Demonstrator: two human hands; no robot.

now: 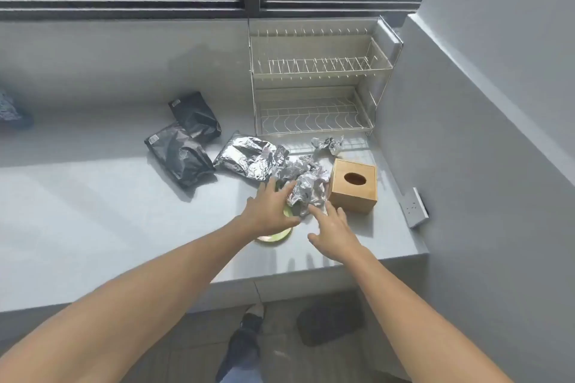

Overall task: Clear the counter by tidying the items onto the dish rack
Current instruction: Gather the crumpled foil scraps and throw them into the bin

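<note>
A two-tier wire dish rack (317,71) stands at the back right of the grey counter (93,211), with nothing on its tiers. In front of it lie crumpled foil (306,188), a smaller foil ball (328,144), a silver foil bag (249,155), two black pouches (179,154) (196,116) and a wooden tissue box (354,185). A green plate (277,236) lies mostly hidden under my left hand (270,211), whose spread fingers touch the crumpled foil. My right hand (333,227) is open beside it, index finger at the foil's near edge.
A grey wall runs along the right, with a socket (415,207) just past the counter's corner. A window frame runs behind the rack. A foil-like object (9,107) sits at the far left. Below the counter edge are a dark mat (329,317) and my shoe (245,339).
</note>
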